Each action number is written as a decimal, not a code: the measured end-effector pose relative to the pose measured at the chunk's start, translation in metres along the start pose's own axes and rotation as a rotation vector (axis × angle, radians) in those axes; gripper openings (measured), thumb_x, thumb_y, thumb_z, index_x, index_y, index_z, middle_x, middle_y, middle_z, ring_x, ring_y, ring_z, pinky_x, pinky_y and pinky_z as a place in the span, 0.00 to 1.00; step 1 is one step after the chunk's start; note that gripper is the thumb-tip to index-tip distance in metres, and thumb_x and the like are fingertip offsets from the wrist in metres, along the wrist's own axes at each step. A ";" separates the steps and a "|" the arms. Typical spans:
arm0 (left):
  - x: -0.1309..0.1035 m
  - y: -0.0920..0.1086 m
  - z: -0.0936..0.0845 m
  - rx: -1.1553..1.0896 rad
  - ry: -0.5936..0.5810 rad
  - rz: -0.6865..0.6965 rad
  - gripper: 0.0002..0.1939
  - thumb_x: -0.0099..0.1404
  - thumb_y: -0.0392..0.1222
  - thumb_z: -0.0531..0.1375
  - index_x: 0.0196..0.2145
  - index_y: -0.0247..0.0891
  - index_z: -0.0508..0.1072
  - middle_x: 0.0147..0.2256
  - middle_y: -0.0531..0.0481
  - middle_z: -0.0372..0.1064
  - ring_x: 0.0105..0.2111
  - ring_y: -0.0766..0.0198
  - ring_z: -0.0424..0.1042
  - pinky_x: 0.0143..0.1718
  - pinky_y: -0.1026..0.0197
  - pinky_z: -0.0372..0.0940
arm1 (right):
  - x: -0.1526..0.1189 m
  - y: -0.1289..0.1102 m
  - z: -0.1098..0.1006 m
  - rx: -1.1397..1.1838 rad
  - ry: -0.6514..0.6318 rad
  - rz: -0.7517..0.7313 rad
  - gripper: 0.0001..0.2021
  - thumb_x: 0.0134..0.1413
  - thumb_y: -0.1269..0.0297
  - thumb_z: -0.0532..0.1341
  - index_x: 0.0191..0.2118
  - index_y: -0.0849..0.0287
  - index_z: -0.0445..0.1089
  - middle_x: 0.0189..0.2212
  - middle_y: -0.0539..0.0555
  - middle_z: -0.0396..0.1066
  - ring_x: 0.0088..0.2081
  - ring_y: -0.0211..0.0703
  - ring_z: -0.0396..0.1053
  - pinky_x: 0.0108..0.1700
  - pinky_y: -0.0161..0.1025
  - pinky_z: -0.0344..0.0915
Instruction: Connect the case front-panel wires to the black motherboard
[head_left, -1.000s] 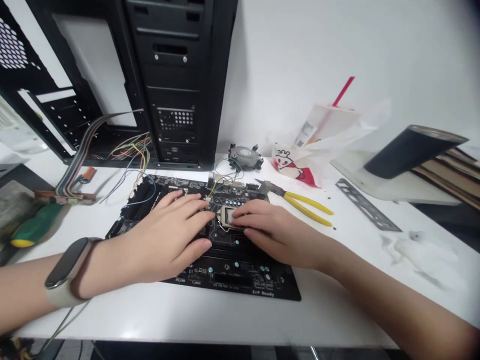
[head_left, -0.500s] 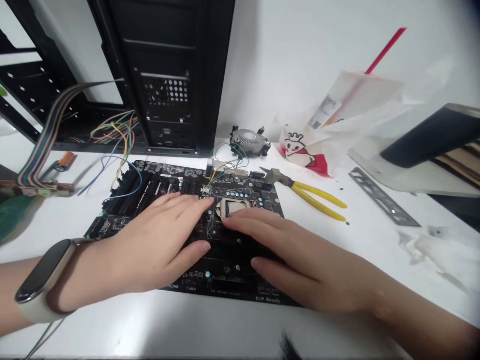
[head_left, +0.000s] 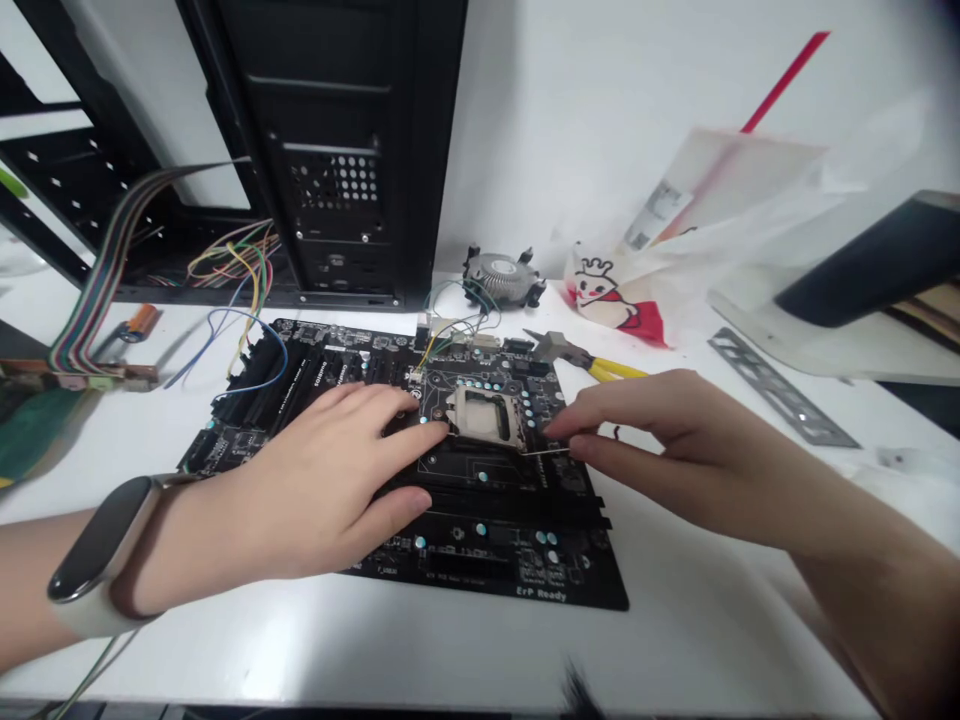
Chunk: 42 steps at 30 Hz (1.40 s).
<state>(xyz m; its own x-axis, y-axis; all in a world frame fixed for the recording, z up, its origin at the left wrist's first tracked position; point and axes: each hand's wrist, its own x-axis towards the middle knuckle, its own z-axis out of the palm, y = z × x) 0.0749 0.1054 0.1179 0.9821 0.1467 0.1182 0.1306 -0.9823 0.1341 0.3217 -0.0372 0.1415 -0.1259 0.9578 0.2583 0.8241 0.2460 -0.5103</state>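
Observation:
A black motherboard lies flat on the white table, with a metal-framed CPU socket near its middle. My left hand, fingers spread, rests palm down over the board, and its index fingertip touches the left edge of the socket frame. To the right of the socket, my right hand pinches the end of a thin metal socket lever between thumb and fingers. The lever sticks out to the right from the socket's near corner. Part of the board's left side is hidden under my left hand.
A black computer case stands behind the board, with loose wires and a ribbon cable. Further back are a round CPU cooler and a plastic drink bag. Yellow-handled pliers and a metal plate lie to the right.
My right hand has moved right, off the socket, and now pinches its lever. The socket and the board's front right have come into view. My left index finger has shifted onto the socket's edge.

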 end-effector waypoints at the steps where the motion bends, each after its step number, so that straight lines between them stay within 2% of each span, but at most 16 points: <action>1: 0.000 0.000 0.000 -0.002 0.001 0.002 0.20 0.71 0.48 0.47 0.53 0.39 0.70 0.50 0.37 0.67 0.49 0.45 0.69 0.46 0.41 0.67 | 0.000 -0.001 0.000 0.008 -0.001 -0.005 0.10 0.59 0.69 0.57 0.34 0.52 0.75 0.26 0.47 0.75 0.26 0.36 0.71 0.25 0.33 0.66; 8: 0.000 -0.001 0.002 -0.059 0.019 -0.014 0.18 0.71 0.47 0.49 0.50 0.32 0.68 0.49 0.35 0.68 0.49 0.46 0.69 0.50 0.40 0.65 | -0.002 -0.007 0.006 0.052 0.079 -0.073 0.07 0.60 0.71 0.58 0.39 0.52 0.71 0.32 0.47 0.75 0.32 0.34 0.72 0.32 0.31 0.69; 12: -0.002 0.000 0.002 -0.037 0.039 -0.010 0.19 0.71 0.46 0.50 0.54 0.32 0.65 0.50 0.36 0.69 0.50 0.46 0.69 0.51 0.40 0.65 | -0.009 -0.005 0.013 0.160 0.123 -0.035 0.15 0.61 0.71 0.58 0.50 0.47 0.68 0.37 0.48 0.73 0.37 0.37 0.73 0.38 0.34 0.74; 15: -0.003 0.001 0.002 -0.013 0.086 0.000 0.22 0.70 0.45 0.50 0.57 0.29 0.61 0.51 0.34 0.70 0.50 0.46 0.70 0.51 0.42 0.65 | -0.014 -0.007 0.017 0.153 0.091 -0.028 0.23 0.63 0.67 0.59 0.61 0.42 0.61 0.45 0.51 0.74 0.44 0.41 0.75 0.44 0.38 0.76; 18: -0.005 0.001 0.002 0.023 0.135 0.014 0.25 0.71 0.45 0.50 0.59 0.26 0.57 0.52 0.32 0.69 0.50 0.47 0.71 0.51 0.44 0.67 | -0.015 -0.013 0.016 0.005 -0.021 -0.134 0.29 0.63 0.65 0.59 0.67 0.44 0.53 0.55 0.53 0.71 0.51 0.44 0.73 0.49 0.38 0.75; 21: -0.005 0.001 0.002 0.039 0.149 0.037 0.25 0.71 0.43 0.50 0.62 0.27 0.54 0.53 0.33 0.68 0.53 0.48 0.70 0.53 0.46 0.66 | -0.012 -0.020 0.014 -0.095 -0.080 -0.170 0.26 0.63 0.67 0.57 0.66 0.51 0.55 0.56 0.55 0.71 0.52 0.43 0.73 0.52 0.38 0.74; 24: -0.005 0.002 0.002 0.049 0.167 0.075 0.26 0.71 0.42 0.50 0.63 0.29 0.52 0.57 0.33 0.64 0.58 0.47 0.66 0.56 0.45 0.65 | -0.010 -0.021 0.015 -0.103 -0.001 -0.143 0.22 0.62 0.67 0.57 0.61 0.54 0.60 0.53 0.55 0.73 0.51 0.41 0.74 0.52 0.37 0.73; 27: -0.006 0.002 0.003 0.054 0.185 0.084 0.26 0.71 0.42 0.50 0.63 0.29 0.53 0.59 0.31 0.61 0.60 0.44 0.63 0.57 0.43 0.64 | -0.011 -0.021 0.016 -0.111 0.053 -0.132 0.20 0.61 0.65 0.58 0.58 0.54 0.61 0.50 0.53 0.75 0.48 0.40 0.76 0.45 0.33 0.75; 30: -0.007 0.001 0.003 0.036 0.200 0.086 0.26 0.71 0.41 0.49 0.63 0.28 0.53 0.59 0.30 0.61 0.61 0.45 0.63 0.58 0.44 0.64 | -0.010 -0.024 0.017 -0.135 -0.014 -0.142 0.21 0.62 0.66 0.56 0.59 0.56 0.58 0.46 0.53 0.77 0.41 0.36 0.77 0.37 0.29 0.75; 32: -0.008 0.001 0.003 0.021 0.210 0.090 0.25 0.71 0.40 0.49 0.63 0.27 0.53 0.59 0.30 0.61 0.61 0.45 0.62 0.58 0.44 0.64 | -0.010 -0.027 0.018 -0.173 -0.050 -0.178 0.21 0.62 0.65 0.55 0.60 0.59 0.56 0.47 0.54 0.76 0.43 0.37 0.76 0.43 0.29 0.75; 34: -0.008 0.001 0.003 0.007 0.208 0.092 0.25 0.71 0.40 0.49 0.63 0.28 0.54 0.59 0.30 0.62 0.61 0.45 0.63 0.58 0.43 0.64 | -0.010 -0.030 0.020 -0.237 -0.054 -0.216 0.22 0.63 0.63 0.54 0.60 0.61 0.55 0.52 0.58 0.73 0.51 0.40 0.73 0.52 0.33 0.73; 36: -0.007 0.001 0.004 0.000 0.200 0.096 0.25 0.71 0.40 0.49 0.63 0.29 0.55 0.58 0.30 0.62 0.60 0.43 0.63 0.57 0.41 0.65 | -0.012 -0.030 0.022 -0.295 -0.049 -0.241 0.22 0.63 0.61 0.54 0.60 0.63 0.55 0.55 0.62 0.70 0.57 0.45 0.69 0.56 0.36 0.71; 42: -0.003 0.000 0.004 -0.014 0.176 0.130 0.21 0.70 0.40 0.50 0.57 0.33 0.66 0.56 0.29 0.64 0.56 0.39 0.68 0.52 0.36 0.67 | -0.016 -0.027 0.029 -0.332 -0.047 -0.235 0.25 0.64 0.59 0.51 0.61 0.68 0.52 0.53 0.65 0.70 0.55 0.48 0.70 0.60 0.44 0.68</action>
<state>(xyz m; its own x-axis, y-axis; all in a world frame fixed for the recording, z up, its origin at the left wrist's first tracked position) 0.0731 0.1044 0.1132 0.9515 0.0384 0.3053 0.0014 -0.9927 0.1204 0.2854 -0.0546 0.1274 -0.3510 0.8888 0.2945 0.9022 0.4052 -0.1475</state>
